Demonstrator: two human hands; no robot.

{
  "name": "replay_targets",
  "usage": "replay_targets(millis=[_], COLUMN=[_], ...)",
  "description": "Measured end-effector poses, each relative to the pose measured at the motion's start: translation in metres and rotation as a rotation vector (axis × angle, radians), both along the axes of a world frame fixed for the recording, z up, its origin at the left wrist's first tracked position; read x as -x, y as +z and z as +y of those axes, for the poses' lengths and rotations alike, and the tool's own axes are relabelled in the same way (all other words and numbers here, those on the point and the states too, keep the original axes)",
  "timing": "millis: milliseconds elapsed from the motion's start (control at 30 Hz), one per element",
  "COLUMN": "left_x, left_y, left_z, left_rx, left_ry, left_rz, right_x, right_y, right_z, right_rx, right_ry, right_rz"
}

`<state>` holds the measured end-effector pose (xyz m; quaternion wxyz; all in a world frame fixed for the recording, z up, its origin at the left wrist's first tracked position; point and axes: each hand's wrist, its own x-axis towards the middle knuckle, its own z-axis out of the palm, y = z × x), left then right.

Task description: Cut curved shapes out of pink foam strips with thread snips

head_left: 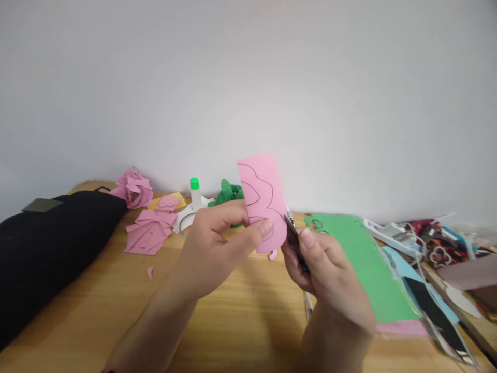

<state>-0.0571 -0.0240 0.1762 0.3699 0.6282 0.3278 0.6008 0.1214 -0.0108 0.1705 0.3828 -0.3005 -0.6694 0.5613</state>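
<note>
My left hand pinches a pink sheet of paper between thumb and fingers, above the table. Curved dark lines are drawn on the paper, and its lower right edge is rounded. In my right hand is a dark pair of scissors, mostly covered by my fingers. The blades point up and touch the paper's right edge; I cannot tell how far apart they are. Just below the paper, a small pink scrap shows. A pen lies partly hidden behind my right hand.
Folded pink papers, a pink paper flower, a green-capped glue stick and a green paper piece are at the back. Black fabric lies left. On the right are green sheets, a power strip and assorted items.
</note>
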Motion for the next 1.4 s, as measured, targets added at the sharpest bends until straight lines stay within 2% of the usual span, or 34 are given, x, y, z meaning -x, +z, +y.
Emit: replay_targets(millis=[667,1100,1400], left_x=[0.0009,0.0009,0.0015], left_y=[-0.0021,0.0035,0.0044], left_z=[0.0000,-0.0004,-0.0015], left_rx=[0.076,-0.008,0.058], left_ry=[0.019,0.031,0.008], left_rz=[0.026,0.096,0.084], right_x=[-0.0039,-0.0035,-0.0048], right_y=[0.0018,0.0033,0.0031], right_z=[0.0018,0.0027,0.0015], right_rx=[0.023,-0.014,-0.024], right_ry=[0.046,0.067,0.060], right_rz=[-0.019,-0.017,-0.016])
